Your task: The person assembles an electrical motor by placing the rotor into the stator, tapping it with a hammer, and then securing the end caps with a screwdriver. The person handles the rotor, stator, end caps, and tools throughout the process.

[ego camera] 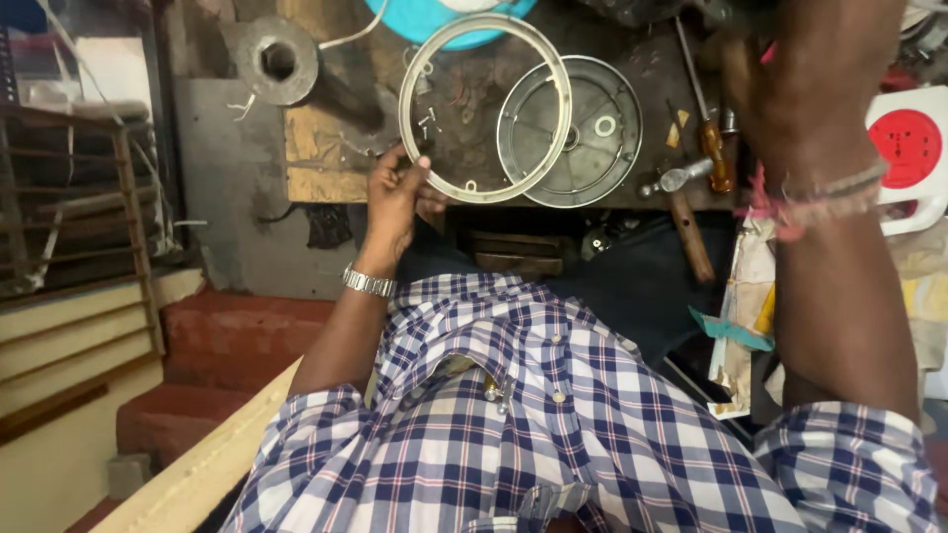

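Observation:
My left hand [397,197] grips the lower left edge of a pale round ring [415,69], holding it tilted over the dirty workbench [326,138]. A grey round metal cover plate [583,133] lies flat just right of the ring, partly overlapped by it. My right hand [800,79] reaches up toward the top right of the bench; its fingers are blurred and cut off by the frame edge, so what they hold is hidden. A thread bracelet sits on that wrist, a metal watch on the left one.
A hammer [681,197] and a wooden-handled screwdriver [713,148] lie right of the plate. A heavy metal ring [278,61] sits at the bench's back left. A turquoise round object [434,20] is at the top. A white and red object [913,148] stands far right. Red steps [227,345] lie below left.

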